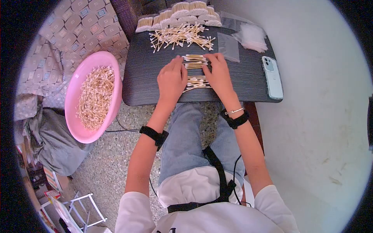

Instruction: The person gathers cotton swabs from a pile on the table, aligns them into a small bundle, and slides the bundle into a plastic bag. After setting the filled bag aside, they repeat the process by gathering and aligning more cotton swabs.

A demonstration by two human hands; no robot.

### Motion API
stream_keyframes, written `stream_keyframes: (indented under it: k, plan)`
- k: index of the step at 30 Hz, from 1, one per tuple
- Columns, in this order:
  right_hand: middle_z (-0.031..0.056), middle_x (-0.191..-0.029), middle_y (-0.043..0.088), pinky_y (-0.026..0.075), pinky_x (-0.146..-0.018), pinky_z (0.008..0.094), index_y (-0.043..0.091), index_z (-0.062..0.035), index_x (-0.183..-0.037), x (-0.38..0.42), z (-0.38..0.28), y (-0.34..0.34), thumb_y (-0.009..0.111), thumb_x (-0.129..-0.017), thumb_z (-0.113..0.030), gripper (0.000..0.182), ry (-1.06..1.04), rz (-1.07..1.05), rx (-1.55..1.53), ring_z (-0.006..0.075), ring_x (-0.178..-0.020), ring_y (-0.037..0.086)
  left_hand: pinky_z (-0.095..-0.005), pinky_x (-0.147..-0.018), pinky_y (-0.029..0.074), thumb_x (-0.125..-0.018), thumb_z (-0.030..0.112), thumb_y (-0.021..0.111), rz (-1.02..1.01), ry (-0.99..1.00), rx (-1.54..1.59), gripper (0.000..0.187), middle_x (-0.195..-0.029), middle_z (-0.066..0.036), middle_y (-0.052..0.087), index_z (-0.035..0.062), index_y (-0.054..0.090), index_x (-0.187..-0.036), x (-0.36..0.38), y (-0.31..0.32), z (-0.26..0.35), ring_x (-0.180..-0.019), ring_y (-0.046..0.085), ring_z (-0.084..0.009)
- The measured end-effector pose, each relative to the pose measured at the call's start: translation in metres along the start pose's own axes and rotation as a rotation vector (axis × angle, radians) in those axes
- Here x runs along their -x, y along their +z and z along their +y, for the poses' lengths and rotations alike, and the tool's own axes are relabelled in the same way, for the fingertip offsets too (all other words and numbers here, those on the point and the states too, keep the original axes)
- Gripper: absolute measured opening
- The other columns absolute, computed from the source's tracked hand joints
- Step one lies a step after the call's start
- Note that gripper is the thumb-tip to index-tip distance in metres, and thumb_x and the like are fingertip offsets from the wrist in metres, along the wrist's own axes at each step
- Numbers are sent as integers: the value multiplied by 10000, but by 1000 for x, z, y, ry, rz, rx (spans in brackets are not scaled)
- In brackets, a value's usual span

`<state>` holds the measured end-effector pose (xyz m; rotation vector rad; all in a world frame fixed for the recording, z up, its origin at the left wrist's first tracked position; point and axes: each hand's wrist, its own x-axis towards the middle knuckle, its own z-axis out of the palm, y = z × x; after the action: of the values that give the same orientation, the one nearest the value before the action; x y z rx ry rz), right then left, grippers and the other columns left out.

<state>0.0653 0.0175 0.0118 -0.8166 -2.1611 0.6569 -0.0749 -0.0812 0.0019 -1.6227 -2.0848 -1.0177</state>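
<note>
A small row of cotton swabs (195,62) lies sideways on the dark table, between my two hands. My left hand (172,79) is at the row's left ends, its fingers curled and pressed against the tips. At the right ends, my right hand (218,73) has its thumb and fingers bent around the tips. Closer to me, a looser group of cotton swabs (197,82) lies between my wrists. A messy heap of loose cotton swabs (178,35) spreads just beyond my hands.
Bundled cotton swabs (182,13) are stacked along the table's (143,77) far edge. Clear plastic bags (250,37) lie at the back right, near a phone (273,77). A pink basin (72,101) full of swabs stands left. A pale wall (318,97) borders the right.
</note>
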Motion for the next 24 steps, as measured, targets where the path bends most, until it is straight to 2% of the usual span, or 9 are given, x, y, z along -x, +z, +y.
stream_keyframes:
  k: [2,5,8,14,17,24]
  plan:
    - [187,-1049,544,464,-890,439,635,0,-1092,0,-1,-1,666,-802,-41,295,-79,-4,67,377,-1000,544,-425,-952,479,-926,165,545,-1,44,65,322,-1248,-201,615,8,609,-1200,-1,2,-1,-1167,591,-327]
    - [179,-1061,536,463,-898,433,648,-8,-1104,3,4,2,656,-813,-42,293,-127,-44,105,364,-1015,533,-425,-1034,411,-950,186,531,-122,205,22,364,-1352,-169,555,-1,581,-1258,-3,2,3,-1275,509,-300]
    - [176,-1061,536,463,-900,426,653,-25,-1119,4,6,1,649,-822,-45,298,-134,-48,85,359,-1020,531,-430,-1069,367,-962,208,523,-152,144,-34,366,-1372,-140,547,5,588,-1260,-1,5,2,-1298,486,-281]
    - [169,-1064,539,468,-902,422,665,-59,-1133,4,7,-2,634,-834,-49,301,-122,-79,67,356,-1019,535,-422,-1071,363,-969,223,512,-176,122,-22,351,-1356,-134,561,3,613,-1224,-1,7,0,-1280,505,-266]
    - [130,-1062,550,466,-855,365,673,-60,-1141,5,8,-2,659,-840,-49,302,-149,-62,139,278,-947,551,-419,-1070,364,-969,220,514,-181,131,-33,344,-1348,-133,568,3,616,-1215,-1,5,1,-1278,508,-260]
    - [141,-1026,580,476,-867,384,688,-55,-1108,2,6,-4,648,-837,-37,274,-159,-44,136,310,-970,575,-421,-1059,381,-966,210,521,-171,127,-12,326,-1323,-140,584,0,628,-1191,-1,6,2,-1257,527,-270]
